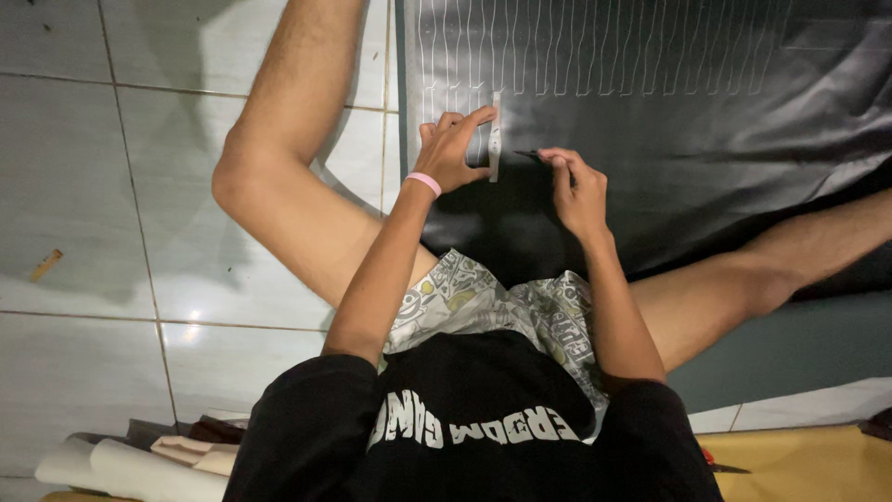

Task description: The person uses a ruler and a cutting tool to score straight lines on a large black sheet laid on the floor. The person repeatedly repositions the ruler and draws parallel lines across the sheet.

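Pinching a thin dark marking tool, likely a pen, the right hand (pixel 574 186) keeps its fingers narrowed tight around the shaft, with the tip pointing left toward a slim pale template (pixel 495 138). That template stands on the black sheet (pixel 706 121), its long axis running away from the person, and the left hand (pixel 452 149) presses it down with fingertips spread along its left edge, closed onto it rather than lifting it. The pen tip sits just beside the template's right edge, near its lower end, so the right hand is the one nearer that edge. A pink wristband (pixel 424 182) circles the left wrist. Farther up the sheet runs a row of pale traced outlines (pixel 595 51) of the same narrow shape. The person sits on a tiled floor (pixel 84 232), legs spread, with rolled paper (pixel 130 469) lying behind.
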